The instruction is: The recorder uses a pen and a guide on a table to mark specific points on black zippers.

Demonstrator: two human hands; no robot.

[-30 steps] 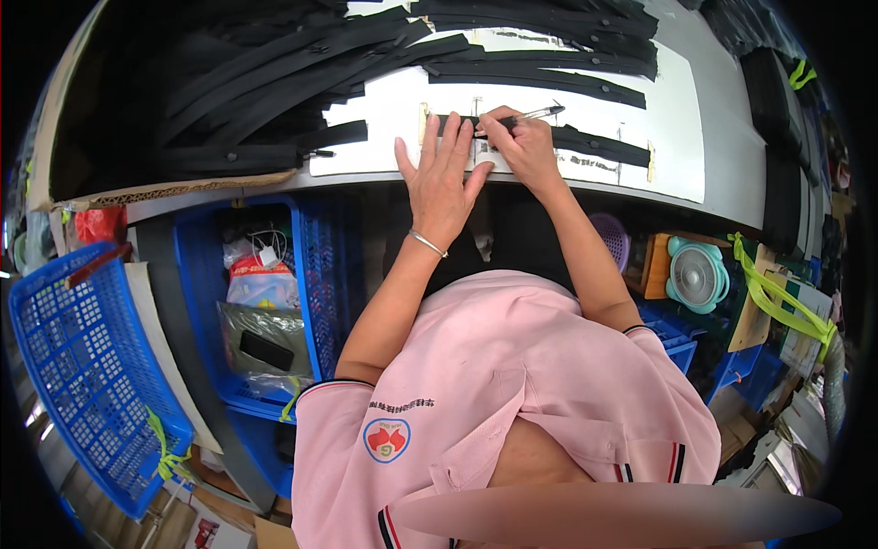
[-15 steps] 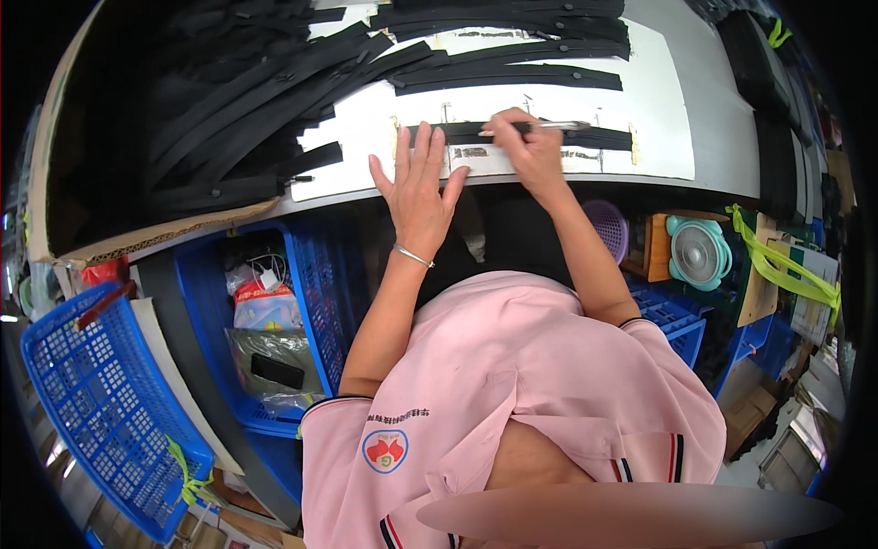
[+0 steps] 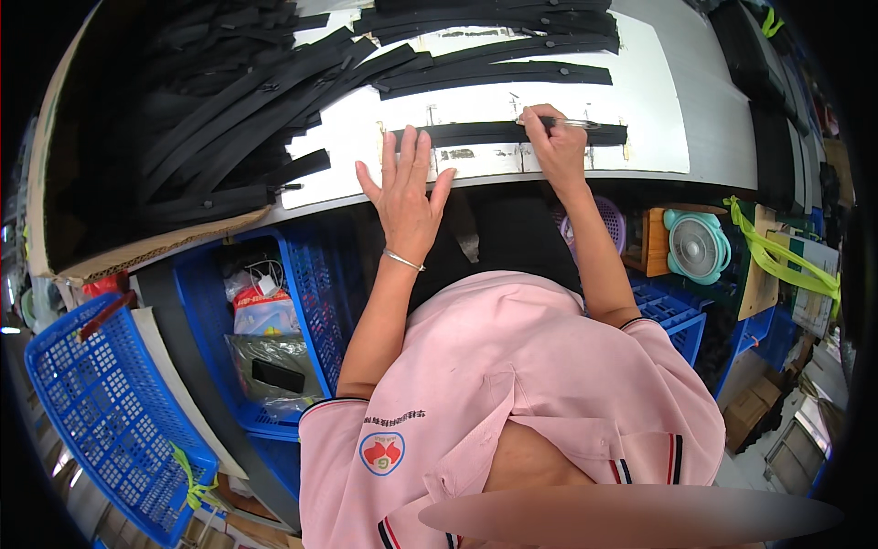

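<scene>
A black zipper strip (image 3: 476,134) lies lengthwise across a white board (image 3: 654,110) at the near edge of the table. My left hand (image 3: 407,197) rests flat near its left end, fingers spread, fingertips on the strip. My right hand (image 3: 560,157) grips a pen (image 3: 578,123) over the strip, right of its middle. The pen's tip is hidden by my fingers. Short dark marks and lines show on the board above and below the strip. Farther back lie more black zipper strips (image 3: 503,80), some with small sliders.
A cardboard box (image 3: 165,252) piled with black strips stands at the left. Below the table edge are a blue crate (image 3: 320,320) with bagged items, a blue basket (image 3: 119,421), a purple basket (image 3: 608,224) and a small teal fan (image 3: 697,247).
My right hand has moved right along the strip with the pen. My left hand keeps about the same place on the strip, while the whole view has shifted slightly.
</scene>
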